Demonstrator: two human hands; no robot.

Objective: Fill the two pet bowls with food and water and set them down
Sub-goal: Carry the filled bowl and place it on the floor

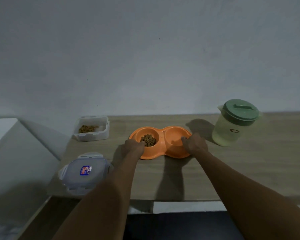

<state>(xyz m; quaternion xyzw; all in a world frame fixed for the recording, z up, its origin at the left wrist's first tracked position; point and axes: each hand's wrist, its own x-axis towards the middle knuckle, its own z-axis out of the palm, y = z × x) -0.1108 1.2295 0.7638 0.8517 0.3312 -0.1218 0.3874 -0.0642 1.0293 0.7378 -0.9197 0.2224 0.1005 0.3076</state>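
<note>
Head view: gripping double bowl (163, 131) on table (249, 161) at both ends, fingers of left hand (133, 148) and right hand (195, 144) curled over rim. Kibble (148, 140) beside left fingers; seemingly dry beside right fingers. Water pending: release, reach jug (232, 125) further right, pour.

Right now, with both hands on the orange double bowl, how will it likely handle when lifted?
The orange double bowl looks like one rigid moulded piece, so it probably won't flex. Only its left bowl holds kibble, so it may feel slightly left-heavy. The loose kibble could shift if tilted.
</note>
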